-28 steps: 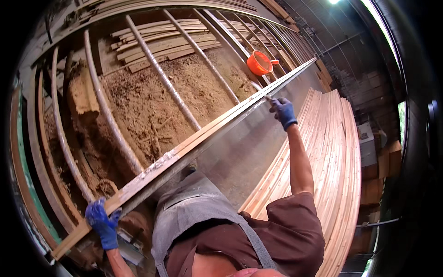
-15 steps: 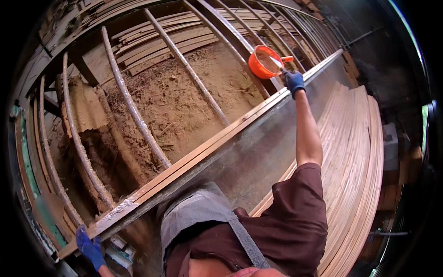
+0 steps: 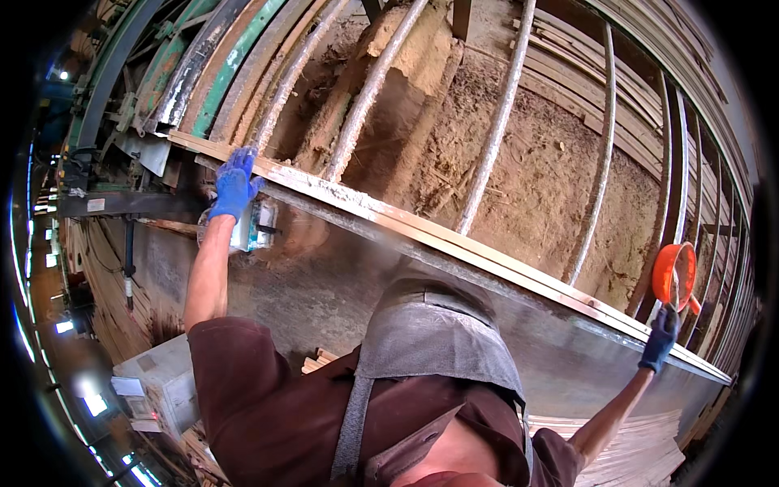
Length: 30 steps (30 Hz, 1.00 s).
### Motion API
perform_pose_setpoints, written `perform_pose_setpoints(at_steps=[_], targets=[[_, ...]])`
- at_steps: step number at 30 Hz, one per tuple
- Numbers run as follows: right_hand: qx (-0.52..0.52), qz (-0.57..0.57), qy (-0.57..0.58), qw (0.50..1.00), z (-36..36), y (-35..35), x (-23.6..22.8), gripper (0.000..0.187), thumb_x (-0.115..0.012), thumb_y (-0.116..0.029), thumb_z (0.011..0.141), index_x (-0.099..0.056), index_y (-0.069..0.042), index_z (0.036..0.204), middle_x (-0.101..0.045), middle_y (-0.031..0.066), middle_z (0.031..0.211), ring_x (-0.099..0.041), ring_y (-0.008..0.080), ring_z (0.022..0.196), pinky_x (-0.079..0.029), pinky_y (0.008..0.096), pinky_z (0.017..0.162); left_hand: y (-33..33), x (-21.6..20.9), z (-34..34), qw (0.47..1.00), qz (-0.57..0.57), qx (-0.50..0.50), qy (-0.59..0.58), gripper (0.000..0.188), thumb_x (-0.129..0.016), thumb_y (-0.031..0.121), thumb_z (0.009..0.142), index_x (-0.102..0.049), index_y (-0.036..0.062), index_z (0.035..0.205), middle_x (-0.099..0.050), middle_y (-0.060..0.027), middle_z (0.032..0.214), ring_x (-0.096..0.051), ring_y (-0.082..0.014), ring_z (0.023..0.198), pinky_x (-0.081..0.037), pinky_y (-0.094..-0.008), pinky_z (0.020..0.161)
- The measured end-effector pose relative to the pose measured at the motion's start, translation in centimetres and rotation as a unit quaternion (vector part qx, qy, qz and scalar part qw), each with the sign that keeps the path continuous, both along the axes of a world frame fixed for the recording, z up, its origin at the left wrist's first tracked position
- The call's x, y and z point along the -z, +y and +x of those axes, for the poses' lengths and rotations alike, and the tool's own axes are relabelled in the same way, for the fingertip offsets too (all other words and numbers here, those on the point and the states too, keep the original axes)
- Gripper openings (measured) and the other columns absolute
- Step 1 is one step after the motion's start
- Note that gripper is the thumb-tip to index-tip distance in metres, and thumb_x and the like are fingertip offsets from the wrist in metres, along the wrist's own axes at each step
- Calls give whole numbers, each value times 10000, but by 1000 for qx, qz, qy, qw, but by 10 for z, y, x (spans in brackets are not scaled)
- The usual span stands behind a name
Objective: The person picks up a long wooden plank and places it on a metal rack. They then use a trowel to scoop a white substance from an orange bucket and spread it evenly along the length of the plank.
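Long pale wooden strips (image 3: 422, 228) lie side by side along the near edge of a barred metal frame, with whitish paste smeared near their left end. My left hand (image 3: 235, 185), in a blue glove, is closed over the strips at that end, beside the paste. Far to the right, my gloved right hand (image 3: 660, 338) grips a slim tool (image 3: 675, 286) whose pale end sits in an orange pot (image 3: 667, 272) with a side handle. Whether the tool is a brush or a spatula I cannot make out. The pot rests at the frame's bars, just beyond the strips.
Paste-crusted metal bars (image 3: 497, 138) run away from me over a pit of brown sawdust-like dirt (image 3: 519, 183). Stacked boards (image 3: 584, 101) lie beyond. A smooth grey panel (image 3: 324, 300) drops on my side. Green machinery (image 3: 235, 69) stands left; thin wood sheets (image 3: 625, 450) are piled right.
The view has swung toward the left, bringing the machinery into sight. My left hand stays at the strips' end; my right hand stays at the orange pot with the tool.
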State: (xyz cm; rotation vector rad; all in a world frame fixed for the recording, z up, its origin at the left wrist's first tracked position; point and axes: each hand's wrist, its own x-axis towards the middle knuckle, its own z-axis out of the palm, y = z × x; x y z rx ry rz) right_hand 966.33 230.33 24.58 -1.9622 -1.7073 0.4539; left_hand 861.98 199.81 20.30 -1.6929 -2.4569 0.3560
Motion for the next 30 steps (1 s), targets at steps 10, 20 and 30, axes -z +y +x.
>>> perform_pose_setpoints(at_steps=[10,20,30], targets=[[-31,42,-131,990,-84,-40,-35,229,-677,-265,975,-745,-97,1114,-751,170,1027,-738,346,953,-570,429,853,3,30,-58,991,69,45,-105,728,-740,90,886,-445,50,1550,-494,-176,1566,-458,-331,1456,-324,-407,1239],[-22,114,-148,982,27,-13,-59,217,-637,-110,994,-718,-55,1187,-761,125,1031,-702,211,924,-548,357,879,-3,39,-50,995,4,-47,-88,671,-685,202,939,-446,43,1545,-504,-202,1545,-492,-362,1413,-370,-418,1207],[-86,-90,-391,912,75,148,32,459,-586,-431,946,-679,13,885,-702,295,891,-693,462,842,-517,542,734,-5,-17,8,992,-48,-112,36,729,-729,253,832,-499,114,1510,-530,-125,1542,-522,-310,1399,-448,-436,1142]])
